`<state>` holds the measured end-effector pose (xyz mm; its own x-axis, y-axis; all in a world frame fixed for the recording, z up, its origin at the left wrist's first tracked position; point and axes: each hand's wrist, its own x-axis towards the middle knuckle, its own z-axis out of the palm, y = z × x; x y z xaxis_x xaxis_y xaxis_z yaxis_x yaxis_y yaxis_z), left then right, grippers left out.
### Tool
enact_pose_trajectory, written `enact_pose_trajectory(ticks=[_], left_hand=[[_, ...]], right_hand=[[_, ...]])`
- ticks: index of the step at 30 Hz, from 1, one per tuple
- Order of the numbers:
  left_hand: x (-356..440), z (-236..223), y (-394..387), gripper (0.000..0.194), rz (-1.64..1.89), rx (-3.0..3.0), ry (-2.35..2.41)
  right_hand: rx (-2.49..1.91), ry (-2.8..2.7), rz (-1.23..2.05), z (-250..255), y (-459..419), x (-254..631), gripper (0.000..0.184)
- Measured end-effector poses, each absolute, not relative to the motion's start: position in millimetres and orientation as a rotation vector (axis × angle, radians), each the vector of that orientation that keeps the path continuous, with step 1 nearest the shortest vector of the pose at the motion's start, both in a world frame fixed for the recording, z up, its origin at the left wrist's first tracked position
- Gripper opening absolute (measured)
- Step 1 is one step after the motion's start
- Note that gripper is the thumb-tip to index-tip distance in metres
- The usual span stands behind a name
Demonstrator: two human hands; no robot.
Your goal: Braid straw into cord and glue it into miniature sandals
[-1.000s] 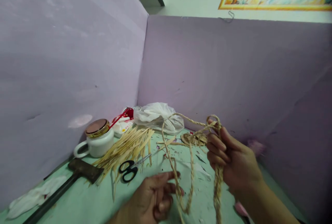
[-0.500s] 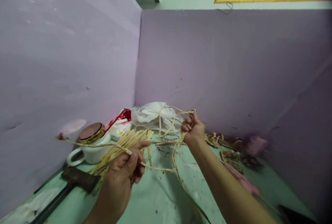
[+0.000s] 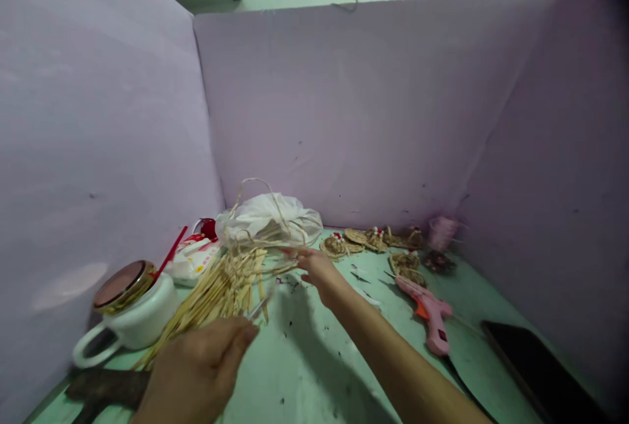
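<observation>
My right hand (image 3: 318, 268) reaches forward over the green table (image 3: 314, 358), fingers stretched toward a tangle of straw twine (image 3: 255, 214). The twine lies draped over a white plastic bag (image 3: 268, 214) and a bundle of flat straw strips (image 3: 221, 289). The fingertips touch or nearly touch one strand, and motion blur hides whether they pinch it. My left hand (image 3: 196, 371) hovers low at the near edge, fingers extended and holding nothing, just in front of the straw strips. A metal tip of the scissors (image 3: 258, 309) shows between the hand and the strips.
A white mug with a copper lid (image 3: 130, 306) stands at the left, a hammer head (image 3: 103, 388) in front of it. Small woven straw pieces (image 3: 373, 239), a pink cup (image 3: 442, 234), a pink glue gun (image 3: 427, 312) and a dark flat slab (image 3: 535, 371) lie at the right. Purple panels enclose the table.
The right hand carried the twine forward and lowered it onto the bag and strips. The left hand let go of its strand and dropped back. The view swung right.
</observation>
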<state>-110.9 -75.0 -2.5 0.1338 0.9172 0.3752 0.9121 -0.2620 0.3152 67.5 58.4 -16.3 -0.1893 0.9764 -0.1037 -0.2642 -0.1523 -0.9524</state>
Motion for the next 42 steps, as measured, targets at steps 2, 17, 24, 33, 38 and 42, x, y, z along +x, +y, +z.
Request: enact_pose_trajectory(ticks=[2,17,24,33,38,42], left_hand=[[-88,-8,-77,0.038,0.369,2.386,1.896],[-22,-32,-96,0.039,-0.116,2.591,1.633],[-13,-20,-88,0.028,-0.043,2.548,1.62],[26,-63,-89,0.027,0.583,2.213,1.186],[22,-79,-91,0.025,0.691,2.247,1.127],[23,-78,-90,0.024,0.704,2.26,1.104]], right_hand=[[-1.094,-0.979,1.602,-37,22,97,0.023],[-0.977,-0.712,1.618,-75,-106,165,0.043],[-0.972,-0.527,1.547,-63,-95,178,0.028],[-0.891,-0.544,1.653,-76,-104,180,0.032],[-0.894,-0.508,1.728,-76,-102,186,0.03],[-0.929,-0.548,1.746,-76,-102,186,0.03]])
